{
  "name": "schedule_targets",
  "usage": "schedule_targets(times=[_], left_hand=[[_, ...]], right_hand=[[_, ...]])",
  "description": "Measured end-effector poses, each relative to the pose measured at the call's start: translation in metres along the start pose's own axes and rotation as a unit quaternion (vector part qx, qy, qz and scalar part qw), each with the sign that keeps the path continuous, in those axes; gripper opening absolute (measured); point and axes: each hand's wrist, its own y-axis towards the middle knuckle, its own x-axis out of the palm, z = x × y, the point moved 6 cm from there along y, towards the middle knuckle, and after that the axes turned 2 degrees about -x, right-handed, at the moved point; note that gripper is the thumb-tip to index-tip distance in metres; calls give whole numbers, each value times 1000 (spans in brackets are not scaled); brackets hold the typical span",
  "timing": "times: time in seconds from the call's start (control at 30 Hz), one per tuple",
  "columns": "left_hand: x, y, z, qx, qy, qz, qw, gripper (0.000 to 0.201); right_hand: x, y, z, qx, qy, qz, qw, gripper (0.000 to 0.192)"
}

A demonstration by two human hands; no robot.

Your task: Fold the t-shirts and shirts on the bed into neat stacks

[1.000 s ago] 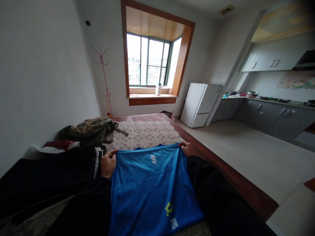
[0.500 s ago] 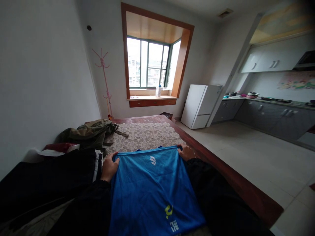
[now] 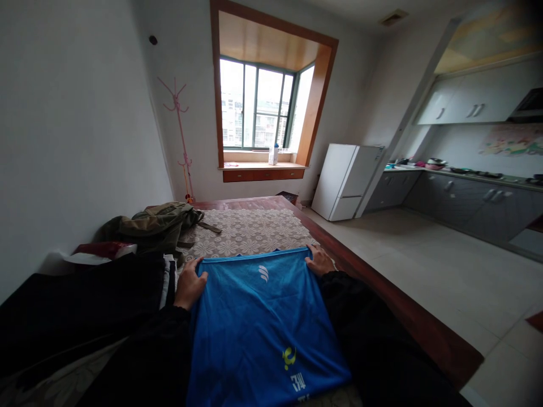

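A blue sports shirt (image 3: 258, 322) with a small white logo lies spread flat in front of me on a bed with a lace cover (image 3: 248, 232). My left hand (image 3: 189, 284) rests on the shirt's far left corner, fingers pressed on the fabric edge. My right hand (image 3: 319, 261) holds down the far right corner. Both of my arms wear dark sleeves along the shirt's sides.
Dark clothes (image 3: 85, 305) lie to the left, with an olive jacket (image 3: 156, 226) and a red item (image 3: 106, 249) beyond. The bed's wooden edge (image 3: 394, 305) runs along the right, then tiled floor, a white fridge (image 3: 345, 181) and kitchen counters (image 3: 466, 198).
Both hands have shifted from gripping the shirt's far edge to lying flatter on its corners, and the shirt has settled onto the bed. The view moved slightly.
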Motion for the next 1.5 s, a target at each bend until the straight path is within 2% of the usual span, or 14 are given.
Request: schedule_targets(times=[0.13, 0.37, 0.63, 0.93, 1.23, 1.4, 1.5], left_hand=[[-1, -5, 5, 3, 34, -7, 999, 55], [0, -10, 7, -5, 106, -30, 994, 51], [2, -13, 11, 14, 162, -45, 986, 50], [-2, -18, 18, 22, 204, -49, 978, 49], [-5, -19, 21, 13, 225, -51, 973, 50], [-3, -20, 20, 0, 235, -68, 970, 56], [1, -28, 29, -3, 252, -99, 963, 68]], right_hand=[[1, 4, 1, -8, -9, -4, 1000, 67], [8, 6, 2, -15, -31, -19, 999, 63], [12, 4, 3, -8, -67, -32, 997, 59], [17, 4, 6, 2, -96, -57, 994, 57], [34, 9, 13, 13, -127, -104, 986, 62], [35, 9, 12, 8, -144, -121, 982, 63], [31, 6, 7, 4, -155, -123, 980, 64]])
